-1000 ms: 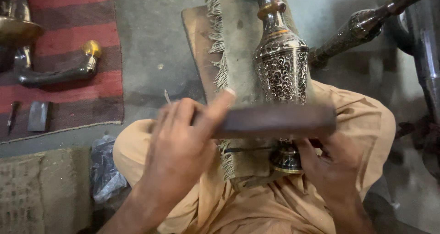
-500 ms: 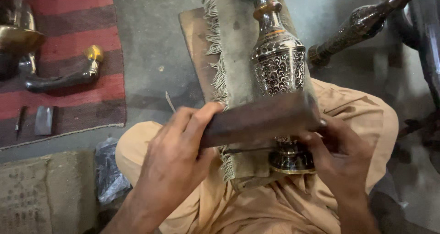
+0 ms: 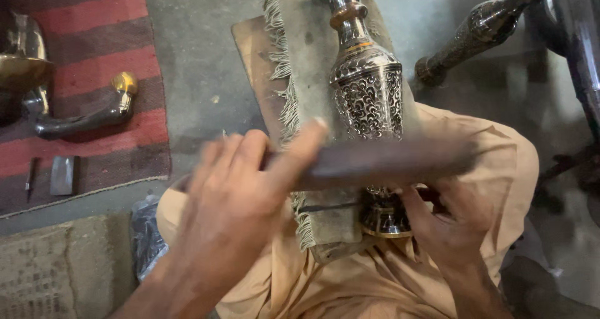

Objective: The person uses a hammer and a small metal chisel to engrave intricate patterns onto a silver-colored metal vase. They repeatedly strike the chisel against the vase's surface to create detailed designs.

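A grey concrete floor (image 3: 200, 75) carries a red striped rug (image 3: 81, 81) at the left and a wooden board (image 3: 253, 63) under a fringed grey cloth (image 3: 306, 63). On that cloth lies an engraved silver metal vase (image 3: 367, 88), its neck pointing away and its foot (image 3: 382, 218) over the person's lap. Across its lower body runs a long dark bar (image 3: 381, 161), blurred, so it looks to be mid-stroke. The left hand (image 3: 240, 200) is clenched round the bar's near end, thumb along the top; the right hand (image 3: 450, 222) is curled at the vase's foot and under the bar's far end, though whether it grips either I cannot tell. The step in hand seems to be working the vase's surface; the next stroke calls for the vase staying steady on the cloth. 1 curved dark pipe piece with a brass end (image 3: 87, 116) lies on the rug.
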Motion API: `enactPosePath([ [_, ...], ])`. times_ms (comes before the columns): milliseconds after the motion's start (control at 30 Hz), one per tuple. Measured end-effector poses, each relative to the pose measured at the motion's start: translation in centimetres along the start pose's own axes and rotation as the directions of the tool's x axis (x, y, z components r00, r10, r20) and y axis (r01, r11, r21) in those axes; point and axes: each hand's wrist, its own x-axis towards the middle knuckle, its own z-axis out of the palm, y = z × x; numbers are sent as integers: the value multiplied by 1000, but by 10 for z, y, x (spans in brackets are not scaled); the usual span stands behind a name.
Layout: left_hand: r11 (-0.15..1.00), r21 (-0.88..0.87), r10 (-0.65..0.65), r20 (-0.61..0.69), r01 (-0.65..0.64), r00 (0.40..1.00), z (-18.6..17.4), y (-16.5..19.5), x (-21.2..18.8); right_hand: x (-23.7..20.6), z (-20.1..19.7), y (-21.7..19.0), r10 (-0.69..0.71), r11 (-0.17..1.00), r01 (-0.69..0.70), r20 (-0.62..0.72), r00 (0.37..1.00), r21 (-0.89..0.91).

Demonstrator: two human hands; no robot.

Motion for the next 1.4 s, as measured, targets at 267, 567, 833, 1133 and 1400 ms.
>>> enactPosePath([
  [267,929,366,51,12,-51,999,-1,7,-2,1,-1,12,-133,988,131,28,991,76],
  [567,995,100,7,-6,-7,1000,0,5,0,-3,-2,15,-136,991,136,13,991,-11],
  [833,946,320,60,-57,-38,997,-1,6,4,-2,-1,12,-44,999,43,52,998,28],
  [1133,991,135,-9,-30,12,1000,3,0,6,-6,-2,23,9,998,-6,53,999,-68],
  [1400,990,136,-26,-28,30,999,6,-1,10,6,-3,3,-111,989,104,61,992,109],
])
